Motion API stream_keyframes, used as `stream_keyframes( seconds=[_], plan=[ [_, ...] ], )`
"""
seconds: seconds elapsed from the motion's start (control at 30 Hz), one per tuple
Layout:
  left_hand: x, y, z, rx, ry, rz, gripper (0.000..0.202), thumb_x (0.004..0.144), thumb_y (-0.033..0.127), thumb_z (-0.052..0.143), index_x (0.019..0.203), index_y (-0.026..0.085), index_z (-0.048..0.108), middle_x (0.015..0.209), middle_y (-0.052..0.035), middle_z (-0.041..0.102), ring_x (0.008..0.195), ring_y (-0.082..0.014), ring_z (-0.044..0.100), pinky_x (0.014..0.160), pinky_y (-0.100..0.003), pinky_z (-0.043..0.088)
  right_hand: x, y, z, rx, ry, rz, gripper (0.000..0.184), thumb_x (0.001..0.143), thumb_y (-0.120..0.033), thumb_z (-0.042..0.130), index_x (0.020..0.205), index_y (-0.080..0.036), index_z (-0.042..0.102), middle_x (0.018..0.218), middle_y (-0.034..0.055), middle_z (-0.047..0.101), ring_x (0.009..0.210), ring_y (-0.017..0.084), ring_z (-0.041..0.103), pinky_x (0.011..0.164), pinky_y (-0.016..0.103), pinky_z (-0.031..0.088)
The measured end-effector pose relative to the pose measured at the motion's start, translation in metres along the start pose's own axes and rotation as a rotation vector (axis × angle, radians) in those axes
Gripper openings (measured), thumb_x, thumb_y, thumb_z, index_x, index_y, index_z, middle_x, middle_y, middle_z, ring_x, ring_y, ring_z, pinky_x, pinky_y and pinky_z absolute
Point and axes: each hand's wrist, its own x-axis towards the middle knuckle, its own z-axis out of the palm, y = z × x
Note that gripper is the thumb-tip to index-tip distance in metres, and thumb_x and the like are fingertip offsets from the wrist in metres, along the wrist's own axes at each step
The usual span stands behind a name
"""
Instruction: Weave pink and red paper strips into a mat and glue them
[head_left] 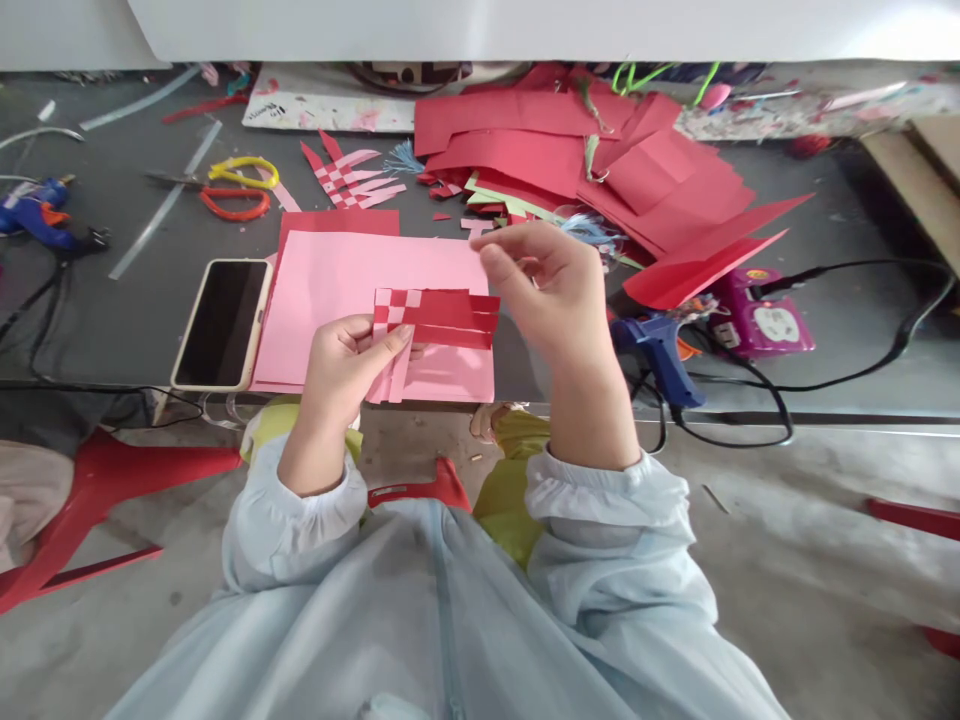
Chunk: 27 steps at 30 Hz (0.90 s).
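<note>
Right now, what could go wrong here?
Only the left hand holds the woven paper; its free strips might slip apart. The phone lies close to the front edge of the table and could get knocked off. The blue glue gun lies beside the right forearm; the sleeve could catch its black cord.

Head Camera Looks Down on a Dark Desk [135, 330]

The one view comes from a camera worn on the head, facing forward and steeply down. It is wide: a pale blue jacket [360, 620] fills the bottom, closest to the lens, while the left hand [341, 365] and right hand [551, 290] sit mid-frame, beyond it. The desk spans the full width, with a white panel [525, 30] across the top edge.
</note>
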Motion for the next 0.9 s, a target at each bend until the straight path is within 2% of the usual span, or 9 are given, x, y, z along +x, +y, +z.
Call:
stream_keyframes(
  seconds=[0.1,0.17,0.23,0.37,0.5,0.63,0.8,0.9],
  plan=[
    [-0.001,0.0,0.0,0.061,-0.072,-0.019,0.031,0.072,0.043,0.086,0.078,0.015,0.076,0.072,-0.0039,0.076,0.077,-0.0239,0.078,0.07,-0.031,0.065,0.003,-0.016,0.002,-0.055,-0.246,-0.03,0.016,0.088,-0.029,0.067,0.097,-0.018,0.075,0.099,0.0066,0.076,0.092,0.018,0.069,0.082,0.036,0.054],
    [-0.002,0.001,0.001,0.085,-0.089,-0.016,0.029,0.072,0.042,0.085,0.077,0.015,0.076,0.072,-0.0043,0.076,0.076,-0.0237,0.078,0.067,-0.03,0.064,0.006,-0.02,0.004,-0.036,-0.398,0.007,0.013,0.087,-0.027,0.068,0.09,-0.017,0.075,0.091,0.0063,0.076,0.086,0.018,0.068,0.081,0.035,0.054],
    [-0.002,0.002,0.002,0.087,-0.077,-0.026,0.028,0.072,0.041,0.086,0.077,0.015,0.076,0.071,-0.0042,0.076,0.073,-0.0227,0.077,0.065,-0.03,0.064,0.01,-0.019,0.006,-0.002,-0.467,0.056,0.011,0.085,-0.024,0.068,0.08,-0.016,0.072,0.079,0.0045,0.073,0.075,0.016,0.065,0.075,0.033,0.053],
    [-0.003,0.004,0.002,0.036,-0.056,-0.108,0.035,0.069,0.044,0.088,0.084,0.014,0.076,0.076,-0.006,0.077,0.072,-0.0226,0.077,0.067,-0.034,0.066,0.014,-0.014,0.008,0.042,-0.401,0.147,0.012,0.085,-0.02,0.065,0.073,-0.017,0.067,0.068,0.0007,0.066,0.064,0.012,0.058,0.064,0.029,0.05],
    [-0.004,0.005,0.001,0.03,-0.086,-0.174,0.036,0.068,0.043,0.088,0.08,0.013,0.074,0.076,-0.0067,0.077,0.071,-0.0221,0.076,0.072,-0.038,0.067,0.014,-0.01,0.009,-0.014,-0.312,0.195,0.012,0.085,-0.019,0.064,0.073,-0.018,0.066,0.068,-0.0002,0.063,0.064,0.012,0.057,0.064,0.028,0.048],
    [-0.005,0.005,0.0,0.063,-0.149,-0.242,0.035,0.069,0.043,0.087,0.07,0.014,0.069,0.072,-0.0063,0.076,0.069,-0.0214,0.076,0.071,-0.035,0.067,0.016,-0.004,0.012,-0.086,-0.288,0.214,0.01,0.084,-0.018,0.065,0.075,-0.017,0.068,0.067,-0.0005,0.064,0.063,0.012,0.055,0.063,0.029,0.045],
    [-0.008,0.005,-0.006,0.184,-0.272,-0.324,0.036,0.072,0.048,0.085,0.077,0.014,0.073,0.076,-0.0087,0.079,0.069,-0.0179,0.076,0.063,-0.025,0.062,0.02,0.004,0.016,-0.113,-0.35,0.206,0.009,0.085,-0.02,0.067,0.077,-0.016,0.07,0.064,-0.0013,0.06,0.059,0.011,0.049,0.059,0.03,0.04],
    [-0.009,0.007,-0.012,0.249,-0.322,-0.355,0.039,0.076,0.053,0.081,0.079,0.014,0.074,0.076,-0.0094,0.079,0.065,-0.0162,0.074,0.062,-0.024,0.061,0.024,0.005,0.019,-0.127,-0.385,0.224,0.009,0.084,-0.019,0.067,0.076,-0.016,0.069,0.063,-0.0014,0.058,0.059,0.01,0.046,0.059,0.03,0.038]
  ],
)
